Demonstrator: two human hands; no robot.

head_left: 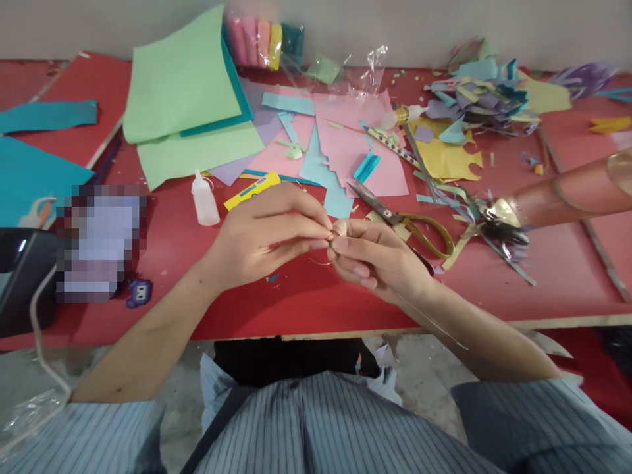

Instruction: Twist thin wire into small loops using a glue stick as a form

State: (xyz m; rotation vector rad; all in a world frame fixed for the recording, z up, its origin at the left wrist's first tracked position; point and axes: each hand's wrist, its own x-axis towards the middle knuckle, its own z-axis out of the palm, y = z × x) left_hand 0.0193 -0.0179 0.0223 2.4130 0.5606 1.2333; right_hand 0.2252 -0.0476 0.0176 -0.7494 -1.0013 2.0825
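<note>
Both my hands meet above the red table (pixel 296 303), near its front edge. Thumb and fingertips of my left hand (pixel 271 237) are pinched on a small pale object (pixel 340 228), whose nature is unclear. My right hand (pixel 378 257) pinches the same object from the other side, its lower fingers curled. A thin pale thread (pixel 434 324) trails from below my right hand over the forearm. Behind my left hand lies a yellow tube (pixel 253 189). Scissors with yellow-green handles (pixel 428 236) rest just beyond my right hand.
A white squeeze bottle (pixel 205 199), a phone (pixel 103 243) and a dark device (pixel 27 283) are at the left. Coloured paper sheets (pixel 182 85) and clay packs (pixel 257 43) lie behind. Paper scraps (pixel 478 99) and a brownish cylinder (pixel 567 191) are at the right.
</note>
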